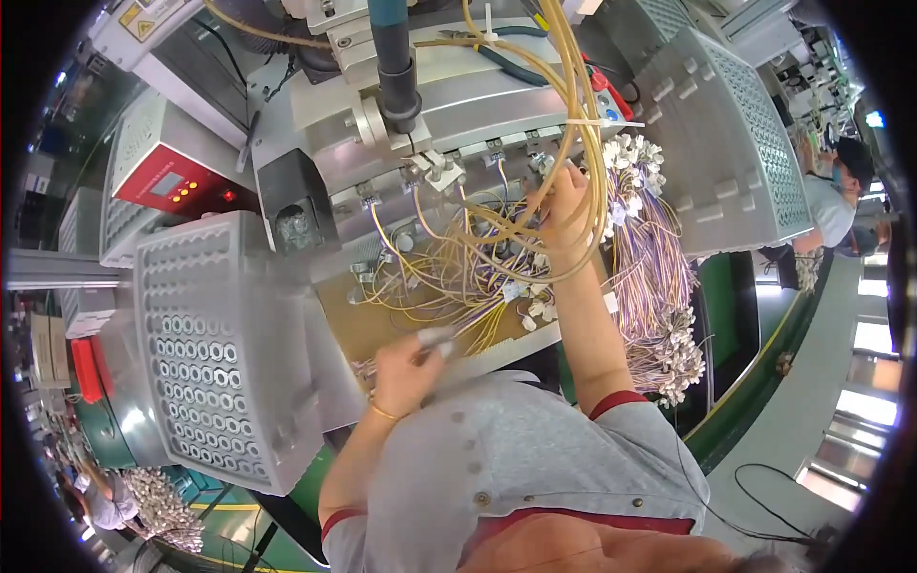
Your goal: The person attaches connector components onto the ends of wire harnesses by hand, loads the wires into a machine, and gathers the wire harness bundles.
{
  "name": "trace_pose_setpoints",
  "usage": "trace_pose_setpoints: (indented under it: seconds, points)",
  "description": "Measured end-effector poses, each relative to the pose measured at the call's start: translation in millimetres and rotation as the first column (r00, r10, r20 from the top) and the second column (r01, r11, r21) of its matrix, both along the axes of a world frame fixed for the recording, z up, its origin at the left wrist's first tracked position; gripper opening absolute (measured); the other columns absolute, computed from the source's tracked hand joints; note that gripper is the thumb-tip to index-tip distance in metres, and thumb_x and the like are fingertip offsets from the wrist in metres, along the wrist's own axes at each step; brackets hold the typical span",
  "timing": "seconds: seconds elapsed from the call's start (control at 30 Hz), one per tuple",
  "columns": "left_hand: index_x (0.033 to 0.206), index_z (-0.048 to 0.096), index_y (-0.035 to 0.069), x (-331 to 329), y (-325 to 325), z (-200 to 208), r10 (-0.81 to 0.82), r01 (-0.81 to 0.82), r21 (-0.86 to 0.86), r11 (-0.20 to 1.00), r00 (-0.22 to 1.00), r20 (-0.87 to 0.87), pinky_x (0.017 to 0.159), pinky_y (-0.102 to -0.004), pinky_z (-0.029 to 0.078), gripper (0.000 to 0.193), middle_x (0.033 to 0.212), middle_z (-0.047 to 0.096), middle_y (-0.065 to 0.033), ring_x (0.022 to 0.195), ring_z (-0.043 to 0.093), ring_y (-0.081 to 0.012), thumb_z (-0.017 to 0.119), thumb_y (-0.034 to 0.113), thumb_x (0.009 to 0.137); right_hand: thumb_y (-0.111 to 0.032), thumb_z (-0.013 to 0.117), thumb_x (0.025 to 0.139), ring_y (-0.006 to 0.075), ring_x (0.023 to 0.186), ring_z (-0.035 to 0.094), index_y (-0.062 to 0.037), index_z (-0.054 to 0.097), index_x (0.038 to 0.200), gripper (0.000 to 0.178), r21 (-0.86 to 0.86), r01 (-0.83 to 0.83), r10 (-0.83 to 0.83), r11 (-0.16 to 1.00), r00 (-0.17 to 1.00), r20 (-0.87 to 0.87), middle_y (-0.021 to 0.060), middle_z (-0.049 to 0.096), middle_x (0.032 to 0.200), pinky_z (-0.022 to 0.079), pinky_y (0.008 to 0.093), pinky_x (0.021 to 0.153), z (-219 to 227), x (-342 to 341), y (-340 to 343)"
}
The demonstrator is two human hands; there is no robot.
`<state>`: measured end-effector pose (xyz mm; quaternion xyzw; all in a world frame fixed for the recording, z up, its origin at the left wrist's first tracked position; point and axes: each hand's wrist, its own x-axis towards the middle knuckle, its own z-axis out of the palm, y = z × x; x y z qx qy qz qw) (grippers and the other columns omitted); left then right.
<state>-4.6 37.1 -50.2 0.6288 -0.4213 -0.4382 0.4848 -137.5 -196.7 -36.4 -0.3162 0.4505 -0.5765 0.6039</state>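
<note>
My right hand reaches to the right end of the metal fixture rail, fingers pressed together at a small metal part. What they pinch is hidden by the fingers and by the yellowish tubes. Several small connectors with yellow and purple wires sit along the rail. My left hand, smeared by motion, is low over the brown work surface, beside a tangle of wires. White covers are on its fingertips; whether it grips a wire is unclear.
Yellowish tubes hang down in front of my right forearm. A bundle of wire harnesses with white connectors lies to the right. Grey perforated boxes flank the station. A black vertical tool stands over the rail; pliers lie behind.
</note>
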Motion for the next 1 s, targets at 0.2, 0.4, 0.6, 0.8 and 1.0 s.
trace_pose_setpoints:
  seconds: [0.2, 0.4, 0.6, 0.8, 1.0]
  points:
    - [0.097, 0.059, 0.002, 45.9, 11.8, 55.0, -0.287, 0.29, 0.211, 0.933, 0.957, -0.046, 0.052, -0.0203, 0.044, 0.02, 0.075, 0.063, -0.0024, 0.06, 0.056, -0.0068, 0.056, 0.002, 0.077, -0.013, 0.046, 0.081, 0.0212, 0.044, 0.054, 0.0002, 0.044, 0.079, 0.013, -0.049, -0.121, 0.116, 0.991, 0.989, -0.093, 0.0072, 0.048, 0.055, 0.048, 0.0293, 0.042, -8.5, 1.4, -18.0]
    - [0.085, 0.064, 0.005, 78.9, 40.4, 71.8, -0.149, 0.053, 0.162, 0.985, 0.725, 0.673, 0.048, -0.0253, 0.04, 0.018, 0.065, 0.059, -0.0057, 0.052, 0.052, -0.0112, 0.06, -0.001, 0.068, -0.016, 0.051, 0.079, 0.0109, 0.05, 0.052, -0.0008, 0.051, 0.066, 0.02, -0.254, -0.351, -0.052, 0.901, 0.495, -0.867, 0.0025, 0.049, 0.054, 0.04, 0.0221, 0.044, -15.4, -38.2, -15.1]
    - [0.092, 0.062, 0.003, 82.2, 50.1, 83.2, 0.132, -0.167, 0.032, 0.986, 0.871, 0.473, 0.052, -0.0227, 0.042, 0.022, 0.071, 0.06, -0.0031, 0.063, 0.054, -0.0083, 0.061, 0.0, 0.07, -0.011, 0.057, 0.071, 0.0133, 0.059, 0.053, -0.0013, 0.059, 0.082, 0.015, -0.277, -0.722, 0.243, 0.634, 0.526, -0.815, 0.0071, 0.057, 0.067, 0.042, 0.0246, 0.051, 18.1, -4.2, 91.6]
    - [0.111, 0.053, 0.003, 90.1, 32.6, 96.4, 0.203, -0.166, 0.137, 0.977, 0.92, -0.335, 0.056, -0.0208, 0.044, 0.039, 0.083, 0.059, 0.0025, 0.067, 0.052, -0.0044, 0.059, 0.0, 0.072, -0.001, 0.065, 0.06, 0.0245, 0.053, 0.051, -0.0006, 0.057, 0.08, 0.022, -0.67, -0.74, 0.235, 0.06, 0.662, -0.711, 0.0109, 0.052, 0.067, 0.041, 0.0301, 0.046, 34.2, 62.4, 138.6]
    - [0.093, 0.058, 0.001, 270.5, 77.1, 47.2, 0.367, -0.592, -0.257, 0.764, 0.07, 0.927, 0.066, -0.038, 0.044, 0.026, 0.08, 0.058, -0.0186, 0.073, 0.055, -0.0335, 0.057, 0.019, 0.075, 0.0, 0.06, 0.067, 0.0204, 0.042, 0.043, 0.0006, 0.052, 0.069, 0.009, -0.593, -0.76, 0.391, 0.265, 0.647, -0.655, 0.0075, 0.042, 0.05, 0.033, 0.0292, 0.04, 50.1, 54.4, 139.4]
